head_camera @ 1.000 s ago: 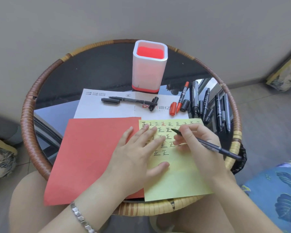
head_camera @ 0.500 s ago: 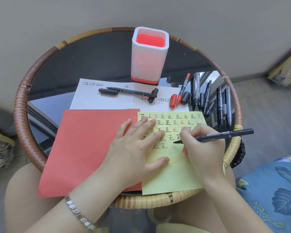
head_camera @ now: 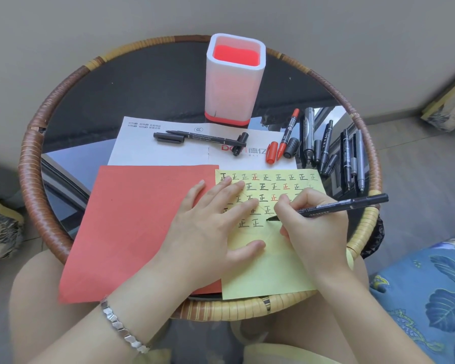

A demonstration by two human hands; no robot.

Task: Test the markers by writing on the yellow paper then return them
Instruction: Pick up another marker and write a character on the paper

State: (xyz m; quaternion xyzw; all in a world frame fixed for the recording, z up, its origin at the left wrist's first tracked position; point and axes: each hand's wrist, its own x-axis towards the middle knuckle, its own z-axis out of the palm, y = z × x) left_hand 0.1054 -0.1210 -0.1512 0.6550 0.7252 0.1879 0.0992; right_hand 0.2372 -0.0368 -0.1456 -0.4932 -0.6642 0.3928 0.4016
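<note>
The yellow paper (head_camera: 268, 271) lies at the table's front right, with rows of black and red characters on its upper half. My left hand (head_camera: 216, 227) presses flat on it, fingers spread across the written rows. My right hand (head_camera: 313, 227) grips a black marker (head_camera: 344, 204), whose tip touches the paper just right of the last character in the bottom row. Several more black markers (head_camera: 326, 145) lie at the table's right. A red marker (head_camera: 288, 137) and its red cap (head_camera: 271, 152) lie beside them. An uncapped black marker (head_camera: 202, 136) rests on the white sheet.
A white holder with red inside (head_camera: 234, 80) stands at the back centre. A red sheet (head_camera: 132, 227) lies left of the yellow paper, a white printed sheet (head_camera: 142, 151) behind both. The round table has a rattan rim (head_camera: 34, 164). A blue floral cushion (head_camera: 426, 292) sits at right.
My right hand turned the marker from pointing back-left to lying level, then lowered its tip onto the paper beside the bottom row. The left hand stayed pressed on the paper.
</note>
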